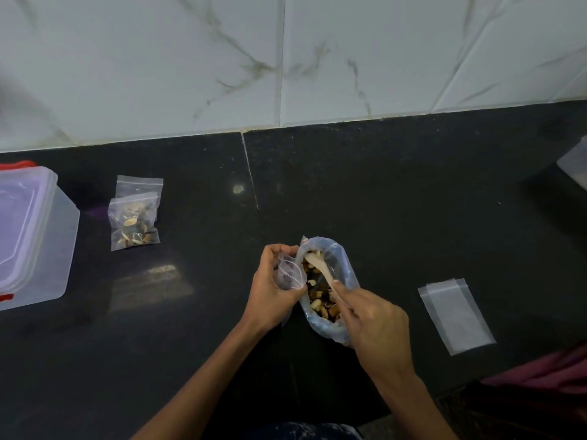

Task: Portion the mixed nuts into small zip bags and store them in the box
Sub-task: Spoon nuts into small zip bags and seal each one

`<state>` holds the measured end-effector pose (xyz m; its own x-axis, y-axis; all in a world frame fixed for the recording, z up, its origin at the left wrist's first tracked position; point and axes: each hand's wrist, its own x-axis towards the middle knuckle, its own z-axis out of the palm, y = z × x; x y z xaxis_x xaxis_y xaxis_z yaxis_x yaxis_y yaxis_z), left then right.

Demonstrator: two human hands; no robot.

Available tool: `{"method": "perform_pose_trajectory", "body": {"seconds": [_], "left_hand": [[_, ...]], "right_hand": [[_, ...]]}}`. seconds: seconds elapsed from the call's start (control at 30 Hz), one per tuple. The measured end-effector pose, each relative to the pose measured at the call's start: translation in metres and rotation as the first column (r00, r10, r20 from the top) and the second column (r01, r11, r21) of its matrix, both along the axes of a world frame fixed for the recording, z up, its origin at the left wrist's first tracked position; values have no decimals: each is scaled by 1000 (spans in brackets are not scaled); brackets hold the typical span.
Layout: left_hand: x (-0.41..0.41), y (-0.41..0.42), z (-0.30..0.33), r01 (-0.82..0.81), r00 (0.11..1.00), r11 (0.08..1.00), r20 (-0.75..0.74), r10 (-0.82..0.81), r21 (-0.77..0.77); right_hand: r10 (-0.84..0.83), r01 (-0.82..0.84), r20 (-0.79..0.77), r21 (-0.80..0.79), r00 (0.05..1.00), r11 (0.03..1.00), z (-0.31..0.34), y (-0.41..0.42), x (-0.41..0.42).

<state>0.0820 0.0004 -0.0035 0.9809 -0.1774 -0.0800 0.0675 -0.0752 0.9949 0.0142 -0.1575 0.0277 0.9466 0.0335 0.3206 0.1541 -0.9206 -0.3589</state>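
A large clear bag of mixed nuts stands open on the black counter. My left hand holds a small zip bag against the big bag's left rim. My right hand grips the handle of a pale spoon, whose bowl lies on the nuts inside the big bag. Two filled small zip bags lie together at the left. The clear plastic box with a lid and red clips stands at the far left edge.
Empty flat zip bags lie on the counter to the right of my hands. A white object pokes in at the right edge. A marbled tile wall rises behind the counter. Pink cloth shows at the bottom right.
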Motion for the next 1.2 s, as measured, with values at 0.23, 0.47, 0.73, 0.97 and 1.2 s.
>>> {"method": "perform_pose_trajectory", "body": {"seconds": [0.23,0.47,0.73,0.97,1.2], "left_hand": [[-2,-1,4,0,1000,1000,8,0,-9],[-5,-1,2,-18,1000,1000,20,18,8],[-15,2,9,-76,995,994,-66,81,76],[-19,-1,7,-82,982,994,-163,93,74],[-19,-2,13,-30,987,998,-159,38,55]], "right_hand": [[34,-33,28,-56,999,998,19,-9,-1],[34,-36,-56,-30,998,999,15,-5,-3],[-181,195,-111,141,977,971,15,-5,-6],[-66,73,-106,67,992,995,8,12,-20],[-152,203,-159,388,976,899,4,21,-19]]}}
